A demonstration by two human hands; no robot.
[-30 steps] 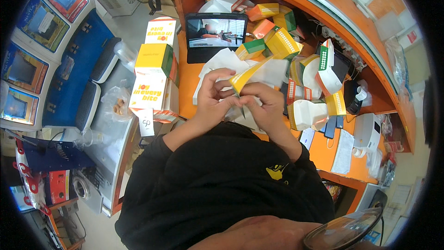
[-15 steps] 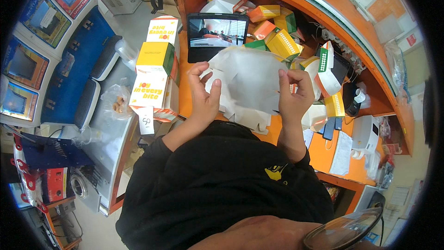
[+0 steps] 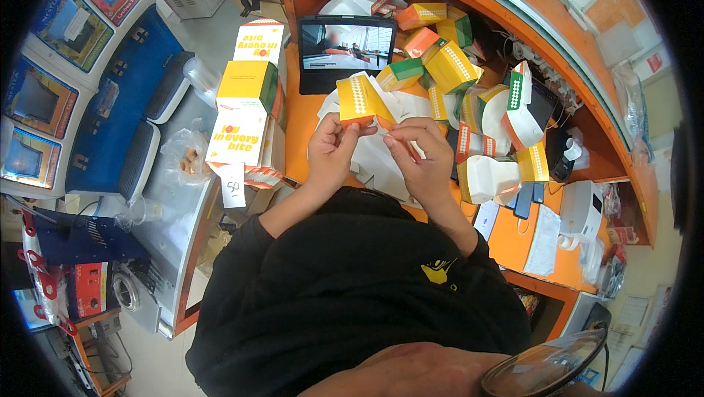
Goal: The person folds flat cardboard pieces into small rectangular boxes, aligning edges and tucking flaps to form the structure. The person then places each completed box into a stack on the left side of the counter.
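Note:
A yellow and orange paper food carton (image 3: 359, 102) with white dots is held over the counter in front of me, partly folded. My left hand (image 3: 330, 153) pinches its lower left corner between thumb and fingers. At the lower right edge my right hand (image 3: 425, 158) grips it, thumb and fingertips close together. Beneath the carton and my hands lie white flat carton blanks (image 3: 380, 169), partly covered by them.
Several folded cartons (image 3: 449, 67) are heaped at the back right. A laptop (image 3: 346, 48) stands open behind my hands. Stacked boxes (image 3: 246, 122) stand to the left, near a metal counter (image 3: 158, 232). Phones (image 3: 522, 202) and a white device (image 3: 581, 210) lie at right.
A pale, blurred sheet was spread between my wide-apart hands. Now my hands are closer together and hold a carton with its yellow and orange side showing. A white carton now shows at right.

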